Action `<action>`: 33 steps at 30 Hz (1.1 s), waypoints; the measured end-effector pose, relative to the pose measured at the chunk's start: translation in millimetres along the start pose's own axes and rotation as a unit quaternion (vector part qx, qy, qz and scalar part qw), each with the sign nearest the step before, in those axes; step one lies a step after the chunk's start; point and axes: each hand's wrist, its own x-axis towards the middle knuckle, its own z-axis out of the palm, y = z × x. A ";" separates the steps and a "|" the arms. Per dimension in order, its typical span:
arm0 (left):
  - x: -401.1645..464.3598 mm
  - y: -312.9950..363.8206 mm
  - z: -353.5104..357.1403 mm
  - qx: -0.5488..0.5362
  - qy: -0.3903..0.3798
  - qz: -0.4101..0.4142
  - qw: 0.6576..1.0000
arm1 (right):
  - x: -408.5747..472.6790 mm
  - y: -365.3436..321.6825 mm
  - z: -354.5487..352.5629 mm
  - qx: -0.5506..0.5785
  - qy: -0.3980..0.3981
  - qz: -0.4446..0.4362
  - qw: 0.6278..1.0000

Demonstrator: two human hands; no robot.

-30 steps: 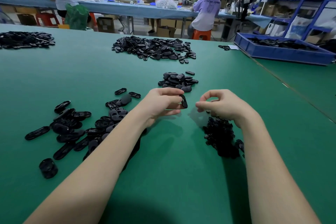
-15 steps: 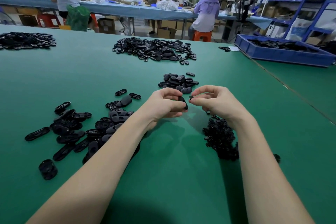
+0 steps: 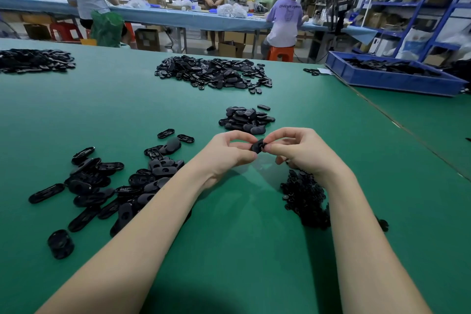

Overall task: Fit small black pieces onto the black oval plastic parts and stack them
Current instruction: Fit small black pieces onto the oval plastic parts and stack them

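Near left supply: loose black oval parts (image 3: 107,186) are lying scattered on the green surface (image 3: 229,250), just beside the left forearm; none appear fitted yet, though this is hard to tell.
Near right supply: a heap of small black pieces (image 3: 304,199) is sitting under and beside the right wrist.
Left hand: the left hand (image 3: 224,153) is pinching one oval part (image 3: 257,146) between thumb and forefinger, holding it raised above the surface.
Right hand: the right hand (image 3: 303,150) is meeting that same part at its right end, fingertips clamped together on it; the small piece itself is hidden between the fingers, so it cannot be confirmed.
Step in hand: judged to be the fitting step, with the piece being pressed into the oval.
Next move: likely calling for firm, square pressure until the piece is seating, then setting the part on the small pile (image 3: 246,120) just beyond the hands.
Farther stock: a larger pile (image 3: 214,74) is lying mid-surface, another pile (image 3: 33,60) far left, and a blue tray (image 3: 390,79) far right.
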 end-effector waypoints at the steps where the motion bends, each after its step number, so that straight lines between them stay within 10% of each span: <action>1: -0.1 -0.3 -0.8 0.007 0.001 0.004 1.000 | 0.2 -0.5 0.4 0.000 0.003 0.003 1.000; 33: 0.0 4.1 -13.4 0.000 -0.039 0.017 0.999 | -1.8 -0.3 6.3 0.024 0.029 0.121 0.992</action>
